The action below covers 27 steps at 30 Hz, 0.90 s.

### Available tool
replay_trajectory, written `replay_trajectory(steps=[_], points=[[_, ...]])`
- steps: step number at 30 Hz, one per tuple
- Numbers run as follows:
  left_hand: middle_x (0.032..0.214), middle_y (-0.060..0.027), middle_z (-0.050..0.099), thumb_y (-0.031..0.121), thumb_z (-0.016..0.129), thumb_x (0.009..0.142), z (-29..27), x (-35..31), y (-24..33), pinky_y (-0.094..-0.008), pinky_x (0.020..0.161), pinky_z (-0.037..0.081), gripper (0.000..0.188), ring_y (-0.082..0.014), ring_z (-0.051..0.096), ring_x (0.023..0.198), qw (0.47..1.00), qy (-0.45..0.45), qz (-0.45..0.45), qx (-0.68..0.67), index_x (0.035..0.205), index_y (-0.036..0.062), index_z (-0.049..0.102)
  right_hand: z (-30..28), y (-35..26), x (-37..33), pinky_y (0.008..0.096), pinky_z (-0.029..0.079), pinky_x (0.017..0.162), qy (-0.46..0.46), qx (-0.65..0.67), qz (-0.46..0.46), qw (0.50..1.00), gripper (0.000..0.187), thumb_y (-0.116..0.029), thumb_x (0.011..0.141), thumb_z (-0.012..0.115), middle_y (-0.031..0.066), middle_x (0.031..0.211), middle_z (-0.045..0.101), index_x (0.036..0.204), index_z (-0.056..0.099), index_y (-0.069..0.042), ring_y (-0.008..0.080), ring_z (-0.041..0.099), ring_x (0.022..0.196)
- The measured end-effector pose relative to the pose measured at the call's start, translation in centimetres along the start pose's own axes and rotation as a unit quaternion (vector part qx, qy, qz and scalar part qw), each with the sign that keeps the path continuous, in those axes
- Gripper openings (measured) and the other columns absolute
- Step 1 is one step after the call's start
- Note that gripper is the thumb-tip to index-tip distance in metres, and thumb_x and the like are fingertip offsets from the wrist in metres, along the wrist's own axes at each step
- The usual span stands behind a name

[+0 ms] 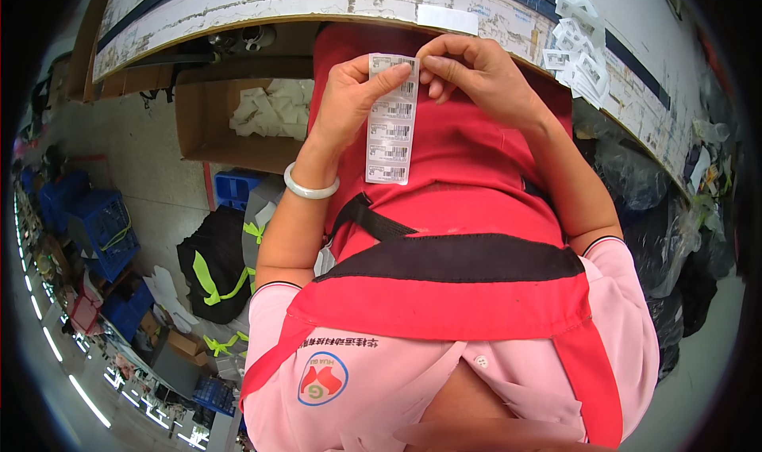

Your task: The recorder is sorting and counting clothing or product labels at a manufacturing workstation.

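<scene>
the left hand [353, 99] holds a strip of labels [390, 131] near its top end, thumb flat across the front and the other fingers behind it. the strip hangs lengthwise in front of the red apron [492, 162], below the near edge of the bench [317, 0], its printed labels stacked one below another in a single column. the right hand [484, 79] is at the strip's upper right corner, thumb and forefinger brought close together and the other fingers curled; whether they pinch the corner or a label, i cannot tell. a pale bracelet [311, 184] circles the left wrist.

on the bench, a blank white card [447, 19] lies at the near edge, beyond the hands, and a loose heap of white tags [586, 59] lies to the right. below the bench on the left, a cardboard box [198, 123] holds crumpled white paper pieces [274, 109]. nearer the person are a blue crate [234, 188] and a black bag [208, 242] with lime-yellow straps.
</scene>
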<state>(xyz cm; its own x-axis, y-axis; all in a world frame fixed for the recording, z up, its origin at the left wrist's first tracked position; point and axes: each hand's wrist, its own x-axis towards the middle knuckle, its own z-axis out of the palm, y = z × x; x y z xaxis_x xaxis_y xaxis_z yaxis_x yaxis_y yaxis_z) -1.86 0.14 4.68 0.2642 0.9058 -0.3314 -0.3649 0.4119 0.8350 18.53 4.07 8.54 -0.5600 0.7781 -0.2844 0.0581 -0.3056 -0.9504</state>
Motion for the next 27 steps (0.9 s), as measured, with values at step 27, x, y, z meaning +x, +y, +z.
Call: replay_trajectory(steps=[27], points=[[0.085, -0.0030, 0.069, 0.010, 0.073, 0.083, 0.9, 0.4, -0.9, -0.0218, 0.064, 0.051, 0.017, -0.0074, 0.063, 0.072, 0.997, -0.045, 0.016, -0.062, 0.097, 0.0024, 0.068, 0.3, 2.0, -1.2, 0.0211, 0.052, 0.062, -0.002, 0.072, 0.085, 0.994, 0.022, -0.020, 0.092, 0.061, 0.0033, 0.080, 0.064, 0.097, 0.064, 0.001, 0.0076, 0.061, 0.068]])
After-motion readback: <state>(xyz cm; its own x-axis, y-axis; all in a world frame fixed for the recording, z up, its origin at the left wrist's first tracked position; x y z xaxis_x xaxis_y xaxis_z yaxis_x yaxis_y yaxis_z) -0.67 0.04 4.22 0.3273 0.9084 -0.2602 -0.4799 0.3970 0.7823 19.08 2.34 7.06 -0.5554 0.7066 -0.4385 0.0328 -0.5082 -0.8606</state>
